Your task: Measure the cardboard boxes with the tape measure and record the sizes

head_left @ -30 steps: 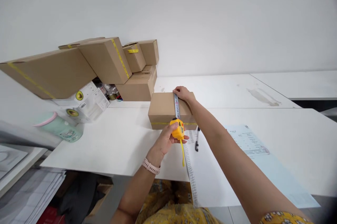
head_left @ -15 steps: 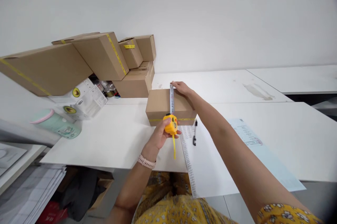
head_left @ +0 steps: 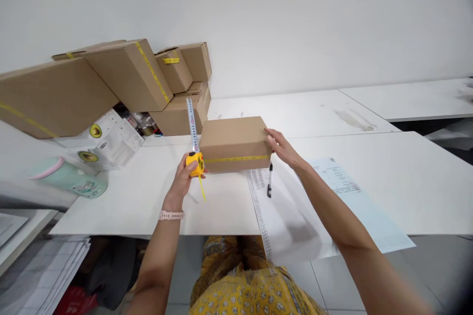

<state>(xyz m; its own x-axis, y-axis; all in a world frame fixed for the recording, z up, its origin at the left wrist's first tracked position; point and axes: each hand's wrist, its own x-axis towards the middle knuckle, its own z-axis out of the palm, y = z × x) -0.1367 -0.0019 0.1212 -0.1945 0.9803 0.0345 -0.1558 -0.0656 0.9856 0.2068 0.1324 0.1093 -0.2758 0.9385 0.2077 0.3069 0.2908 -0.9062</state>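
My left hand (head_left: 184,175) is closed around a yellow tape measure (head_left: 195,163), just left of a brown cardboard box (head_left: 236,135). The metal blade (head_left: 192,125) is pulled out and points away from me, beyond the box's left end. A yellow strap hangs from the tape measure's case. At the box's right end, my right hand (head_left: 281,146) grips the edge, with its fingers against the corner and side. Yellow tape runs along the box's front face. Below the box lie a spiral notebook (head_left: 291,221) and a black-and-clear pen (head_left: 270,182).
Several larger cardboard boxes (head_left: 129,76) are stacked at the back left. White boxes with avocado pictures (head_left: 111,140) and a mint tumbler (head_left: 70,179) lie left on the white table (head_left: 148,196). A light blue sheet (head_left: 369,211) lies on the right.
The tape measure has moved left off the box, its blade still out. My right hand has let go of the blade's end and come down to the box's right end.
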